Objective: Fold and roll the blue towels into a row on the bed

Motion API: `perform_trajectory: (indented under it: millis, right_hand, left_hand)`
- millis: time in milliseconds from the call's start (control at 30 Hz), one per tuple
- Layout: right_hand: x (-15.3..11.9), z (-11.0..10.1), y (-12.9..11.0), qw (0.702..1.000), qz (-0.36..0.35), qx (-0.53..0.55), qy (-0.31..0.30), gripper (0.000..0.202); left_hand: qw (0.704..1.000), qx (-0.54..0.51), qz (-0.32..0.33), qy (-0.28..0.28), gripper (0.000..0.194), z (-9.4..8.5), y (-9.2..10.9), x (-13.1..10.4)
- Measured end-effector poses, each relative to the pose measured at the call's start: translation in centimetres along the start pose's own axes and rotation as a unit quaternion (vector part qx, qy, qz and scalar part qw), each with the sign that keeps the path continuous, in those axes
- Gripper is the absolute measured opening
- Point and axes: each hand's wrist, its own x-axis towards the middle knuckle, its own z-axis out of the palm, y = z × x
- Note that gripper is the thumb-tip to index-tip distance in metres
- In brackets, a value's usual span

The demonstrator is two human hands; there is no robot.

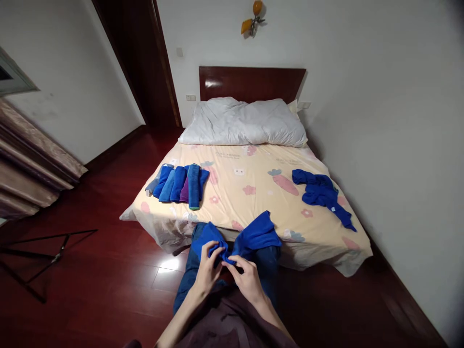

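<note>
A blue towel (256,236) lies across my lap, bunched in the middle, with its two ends spread over my thighs. My left hand (209,263) pinches the gathered part from the left. Close beside it, my right hand (246,275) grips the same bunch with thumb and fingers. On the left of the bed sits a row of several rolled or folded towels (177,184) in blue, teal and purple. A crumpled pile of blue cloths (321,191) rests on the right of the bed.
The bed (246,174) has a cream patterned sheet and a pale folded quilt (246,121) at the dark headboard (250,82). Black tripod legs (54,258) stand on the floor at left, near a curtain (29,169). A wall runs along the right side.
</note>
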Motion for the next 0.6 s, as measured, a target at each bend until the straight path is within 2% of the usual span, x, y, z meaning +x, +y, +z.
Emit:
perform_trajectory:
  millis: [133,200,267,367,433,533,600]
  right_hand:
    - [-1.1,-1.1,0.2,0.988,-0.081,-0.131,0.002,0.019]
    - [-1.4,-1.2,-0.1,0.978,-0.107,-0.178,0.000,0.024]
    - [-1.5,-1.0,-0.5,0.972,-0.126,-0.200,-0.016,0.028]
    - [-1.6,-0.5,-1.0,0.970,-0.144,-0.197,-0.016,0.028]
    - [-1.7,-0.4,-1.2,0.973,-0.137,-0.184,-0.003,0.024]
    - [-1.7,-0.8,-1.3,0.981,-0.109,-0.162,-0.014,0.015]
    - [-1.7,-1.0,-1.2,0.982,-0.100,-0.154,-0.047,0.014]
  left_hand:
    - [0.994,0.045,0.095,0.006,0.040,-0.3,1.1,-0.5]
    - [0.985,0.032,0.165,-0.037,0.043,-1.0,1.7,0.0]
    - [0.972,0.014,0.210,-0.107,0.040,-2.0,2.1,0.6]
    - [0.958,0.037,0.193,-0.211,0.023,-4.1,2.2,1.4]
    - [0.950,0.071,0.169,-0.254,0.010,-5.6,2.1,1.8]
    - [0.948,0.083,0.134,-0.278,0.024,-7.9,1.7,2.1]
    - [0.951,0.074,0.105,-0.280,0.025,-9.2,1.6,2.2]
